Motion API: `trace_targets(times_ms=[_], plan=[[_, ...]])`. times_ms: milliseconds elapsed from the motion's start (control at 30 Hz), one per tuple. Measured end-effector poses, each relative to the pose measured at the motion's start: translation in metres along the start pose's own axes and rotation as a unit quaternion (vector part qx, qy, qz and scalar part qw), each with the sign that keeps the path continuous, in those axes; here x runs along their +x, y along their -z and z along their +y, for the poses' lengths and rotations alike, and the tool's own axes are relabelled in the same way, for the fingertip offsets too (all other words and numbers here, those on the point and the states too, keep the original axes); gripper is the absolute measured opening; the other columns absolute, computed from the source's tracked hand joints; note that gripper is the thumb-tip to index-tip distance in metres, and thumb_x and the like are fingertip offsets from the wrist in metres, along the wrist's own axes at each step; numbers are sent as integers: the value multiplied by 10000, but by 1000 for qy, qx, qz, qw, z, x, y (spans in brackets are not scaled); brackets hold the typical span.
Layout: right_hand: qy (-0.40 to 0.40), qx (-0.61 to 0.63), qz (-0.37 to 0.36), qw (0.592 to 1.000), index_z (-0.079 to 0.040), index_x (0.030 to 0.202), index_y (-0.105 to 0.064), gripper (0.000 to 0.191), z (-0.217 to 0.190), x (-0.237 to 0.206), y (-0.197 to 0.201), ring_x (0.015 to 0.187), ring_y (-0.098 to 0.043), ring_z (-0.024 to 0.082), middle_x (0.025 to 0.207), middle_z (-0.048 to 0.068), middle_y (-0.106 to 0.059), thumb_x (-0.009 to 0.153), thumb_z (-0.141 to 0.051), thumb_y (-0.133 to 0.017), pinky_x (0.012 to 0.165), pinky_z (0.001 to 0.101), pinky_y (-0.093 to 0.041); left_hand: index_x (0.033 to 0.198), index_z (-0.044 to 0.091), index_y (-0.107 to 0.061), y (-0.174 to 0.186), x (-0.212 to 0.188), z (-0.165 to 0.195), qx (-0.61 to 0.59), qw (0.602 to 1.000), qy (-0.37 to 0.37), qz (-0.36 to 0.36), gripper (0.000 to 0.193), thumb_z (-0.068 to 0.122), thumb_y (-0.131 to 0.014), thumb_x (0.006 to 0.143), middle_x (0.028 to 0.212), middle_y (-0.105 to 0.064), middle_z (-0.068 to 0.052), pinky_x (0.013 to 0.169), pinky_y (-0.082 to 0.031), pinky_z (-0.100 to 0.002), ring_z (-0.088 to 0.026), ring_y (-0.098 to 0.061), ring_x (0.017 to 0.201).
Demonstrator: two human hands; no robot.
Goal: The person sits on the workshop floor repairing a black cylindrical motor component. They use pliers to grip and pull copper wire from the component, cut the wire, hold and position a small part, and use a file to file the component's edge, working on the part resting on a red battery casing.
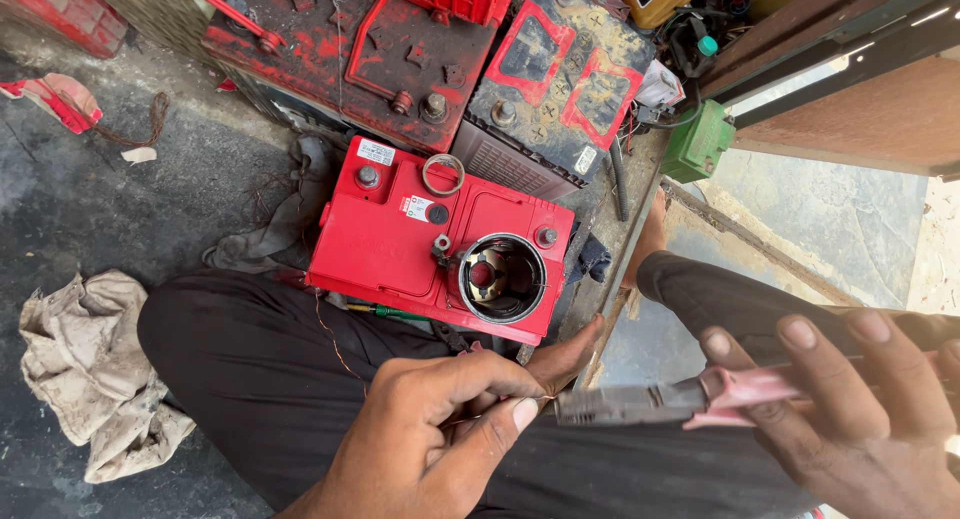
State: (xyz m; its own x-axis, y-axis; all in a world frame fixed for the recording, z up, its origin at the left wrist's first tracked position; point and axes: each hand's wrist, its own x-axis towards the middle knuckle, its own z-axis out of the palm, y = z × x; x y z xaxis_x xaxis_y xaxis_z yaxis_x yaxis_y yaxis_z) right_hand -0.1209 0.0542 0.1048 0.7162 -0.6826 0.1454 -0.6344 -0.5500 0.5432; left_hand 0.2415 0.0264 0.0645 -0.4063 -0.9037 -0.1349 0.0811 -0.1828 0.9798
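Two hands work near me: my left hand [440, 429] pinches a thin copper wire [335, 344] taut, so my right hand [850, 409], gripping pink-handled pliers [640, 401], bites its end.

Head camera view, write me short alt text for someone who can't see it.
A left hand pinches thin copper wire against pink-handled pliers held by the right hand, above a red rectangular battery bearing a round metal motor housing.
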Motion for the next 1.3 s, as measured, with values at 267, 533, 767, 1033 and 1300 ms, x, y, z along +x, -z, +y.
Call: trace_targets(times_ms=[267,533,767,1033,1300], plan=[[40,-59,3,997,-386,1346,-719,437,5,28,21,1240,-409,242,1380,-13,-483,945,-542,-644,944,455,-407,905,9,-745,1,1,3,-28,998,54,-27,83,87,-720,895,609,-584,35,472,-372,-233,-3,-482,556],[74,2,-53,996,-253,1204,-798,435,14,32,18,1104,-488,207,1206,-2,-566,903,-532,-653,846,406,-413,908,7,-751,2,6,0,-38,993,87,-67,116,115,-707,907,635,-604,50,490,-395,-223,4,-501,577],[58,-22,-58,996,-329,1339,-715,502,19,33,12,1251,-426,256,1342,35,-531,897,-544,-612,913,440,-438,924,-9,-758,6,15,-9,-101,985,119,-67,155,139,-715,910,679,-594,56,540,-401,-223,-8,-495,623],[39,-53,-72,995,-426,1419,-627,526,12,25,11,1249,-431,245,1423,1,-515,900,-507,-597,961,490,-399,894,-13,-732,2,21,-12,-113,982,128,-77,153,139,-719,914,662,-570,54,545,-392,-232,-15,-492,620],[72,84,9,994,-268,1049,-756,230,21,40,7,986,-548,263,1133,8,-606,841,-363,-736,783,474,-450,896,-9,-732,2,23,-16,-109,981,140,-76,140,130,-725,907,674,-582,61,547,-398,-229,-9,-498,624]])
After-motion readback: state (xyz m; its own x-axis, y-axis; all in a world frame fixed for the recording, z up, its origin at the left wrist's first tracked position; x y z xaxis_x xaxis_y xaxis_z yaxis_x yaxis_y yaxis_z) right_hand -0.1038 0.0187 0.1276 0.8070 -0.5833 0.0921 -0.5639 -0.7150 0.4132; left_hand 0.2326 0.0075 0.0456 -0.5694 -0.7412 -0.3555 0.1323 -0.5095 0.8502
